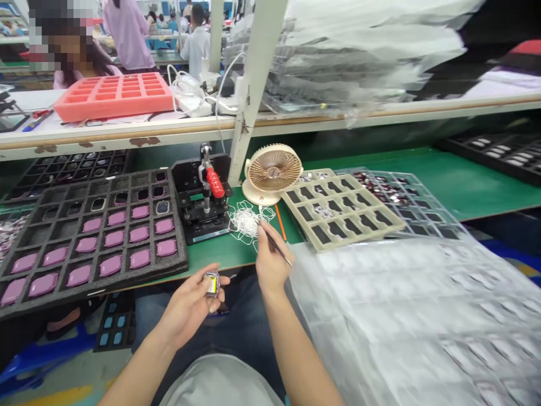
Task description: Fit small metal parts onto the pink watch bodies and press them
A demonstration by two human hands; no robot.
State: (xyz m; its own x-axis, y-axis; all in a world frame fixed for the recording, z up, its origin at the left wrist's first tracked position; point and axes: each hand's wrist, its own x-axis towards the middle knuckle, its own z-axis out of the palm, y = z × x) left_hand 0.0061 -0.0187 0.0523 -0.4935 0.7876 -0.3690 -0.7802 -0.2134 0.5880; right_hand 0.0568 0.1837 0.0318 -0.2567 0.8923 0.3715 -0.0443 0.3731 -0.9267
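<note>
My left hand is closed around a small square metal part with a yellowish face, held just below the green bench edge. My right hand pinches thin tweezers whose tip reaches into a pile of thin white rings on the bench. A black press jig with a red handle stands just left of the pile.
A black foam tray with several purple-covered parts lies at the left. A small beige fan, a beige tray and clear blister trays sit right. Clear plastic sheets cover the lower right. A person sits behind the shelf, by a red tray.
</note>
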